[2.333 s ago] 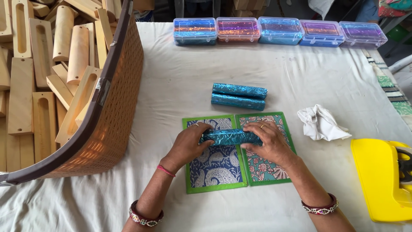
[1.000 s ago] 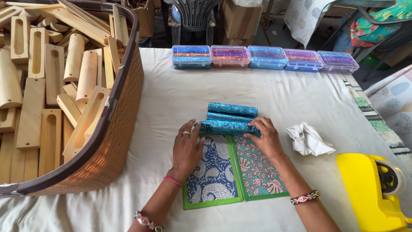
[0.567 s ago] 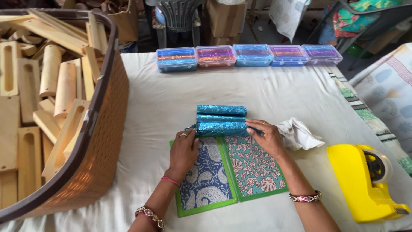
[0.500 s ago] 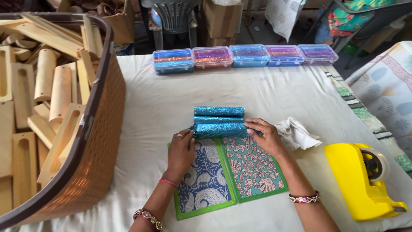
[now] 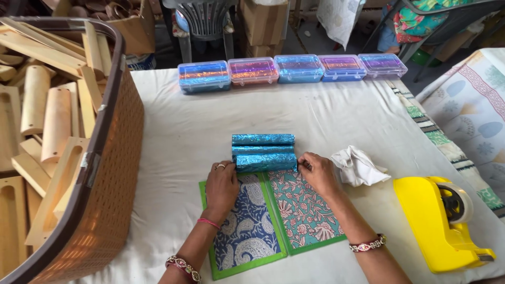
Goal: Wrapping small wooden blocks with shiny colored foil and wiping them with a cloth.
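Observation:
Three shiny blue foil-wrapped rolls lie side by side on the white cloth. My left hand [image 5: 223, 184] and my right hand [image 5: 317, 172] press on the two ends of the nearest blue roll [image 5: 266, 162], which touches the middle roll [image 5: 263, 150]; the far roll [image 5: 263, 139] lies behind it. Just below the rolls sits an open green-edged folder [image 5: 273, 221] with a blue paisley panel on the left and a teal floral panel on the right. My wrists rest over it.
A brown woven basket [image 5: 108, 173] full of bamboo pieces stands at the left. Several clear boxes [image 5: 289, 71] with coloured foil line the table's far edge. A crumpled white cloth [image 5: 359, 166] lies right of my hand, and a yellow tape dispenser [image 5: 439, 223] sits at the right.
My hands carried the roll off the folder and up against the two other rolls. The camera has tilted upward, and my hands stay on the roll's ends.

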